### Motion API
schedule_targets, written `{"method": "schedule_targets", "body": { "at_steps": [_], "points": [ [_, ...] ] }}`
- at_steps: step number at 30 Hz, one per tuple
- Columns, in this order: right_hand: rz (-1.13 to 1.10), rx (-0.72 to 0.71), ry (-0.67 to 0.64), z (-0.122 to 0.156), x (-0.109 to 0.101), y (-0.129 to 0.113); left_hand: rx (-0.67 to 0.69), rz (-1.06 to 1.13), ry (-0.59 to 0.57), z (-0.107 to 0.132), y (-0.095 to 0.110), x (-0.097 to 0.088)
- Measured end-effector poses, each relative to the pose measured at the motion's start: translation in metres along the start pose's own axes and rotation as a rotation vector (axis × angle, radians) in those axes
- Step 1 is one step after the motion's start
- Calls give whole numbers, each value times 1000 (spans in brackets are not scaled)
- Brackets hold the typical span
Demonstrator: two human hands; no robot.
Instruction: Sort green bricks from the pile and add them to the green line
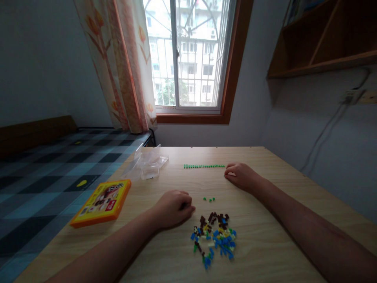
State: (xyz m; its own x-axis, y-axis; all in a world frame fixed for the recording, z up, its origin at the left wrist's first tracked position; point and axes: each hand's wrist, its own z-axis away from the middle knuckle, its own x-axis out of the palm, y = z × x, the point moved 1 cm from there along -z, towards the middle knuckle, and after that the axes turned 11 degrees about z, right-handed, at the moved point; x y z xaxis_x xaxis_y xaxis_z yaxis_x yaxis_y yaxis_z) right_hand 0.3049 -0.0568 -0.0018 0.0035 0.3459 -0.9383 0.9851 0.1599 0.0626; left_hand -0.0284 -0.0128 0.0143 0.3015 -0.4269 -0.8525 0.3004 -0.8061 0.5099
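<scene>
My right hand (240,177) is at the right end of a row of small green bricks (204,166), thumb and fingers drawn together in a pinch. Whatever is between those fingertips is too small to make out. My left hand (175,208) rests on the table with its fingers curled in, and the inside of the curl is hidden. Between the hands lie 3 loose green pieces (210,200). Nearer to me is a loose pile of small blue, brown, yellow, cream and green bricks (225,239), just right of and below my left hand.
On the left of the wooden table (265,251) lies a yellow-orange box (101,204). Behind it are clear plastic trays (150,165). A bed with a checked cover (103,147) adjoins the left side. Beyond the table are a curtain (126,67) and a window (194,59).
</scene>
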Motion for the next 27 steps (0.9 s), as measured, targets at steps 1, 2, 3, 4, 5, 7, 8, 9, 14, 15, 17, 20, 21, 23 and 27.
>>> {"method": "schedule_targets", "body": {
  "at_steps": [1, 2, 3, 4, 5, 7, 8, 9, 14, 15, 17, 20, 21, 23, 27],
  "points": [
    [17, 40, -15, 1, 1, 7, -1, 0, -1, 0, 0, 0],
    [32, 90, -26, 2, 3, 15, -3, 1, -1, 0, 0, 0],
    [45, 148, -30, 3, 6, 21, -3, 3, -2, 0, 0, 0],
    [54, 206, -29, 3, 9, 27, -4, 5, -2, 0, 0, 0],
    [58, 258, -22, 4, 12, 32, -4, 6, -2, 0, 0, 0],
    [60, 333, -2, 3, 18, 39, -2, 9, -1, 0, 0, 1],
    [59, 354, 6, 2, 21, 41, -2, 10, -1, 0, 0, 1],
    [56, 368, 11, 1, 24, 41, -2, 9, 0, 0, 0, 1],
    [22, 414, 25, -6, 31, 36, -16, -5, 4, -1, 3, 0],
    [14, 420, 26, -8, 32, 35, -22, -9, 6, -1, 4, -1],
    [0, 434, 28, -10, 33, 34, -35, -17, 11, -2, 5, 0],
    [-17, 469, 30, -12, 34, 34, -54, -29, 22, -4, 5, 2],
    [-23, 481, 29, -13, 34, 35, -59, -35, 23, -4, 5, 3],
    [-37, 493, 26, -17, 34, 36, -62, -45, 30, -5, 4, 4],
    [-64, 497, 19, -24, 35, 36, -53, -44, 46, -4, 3, 4]
  ]
}}
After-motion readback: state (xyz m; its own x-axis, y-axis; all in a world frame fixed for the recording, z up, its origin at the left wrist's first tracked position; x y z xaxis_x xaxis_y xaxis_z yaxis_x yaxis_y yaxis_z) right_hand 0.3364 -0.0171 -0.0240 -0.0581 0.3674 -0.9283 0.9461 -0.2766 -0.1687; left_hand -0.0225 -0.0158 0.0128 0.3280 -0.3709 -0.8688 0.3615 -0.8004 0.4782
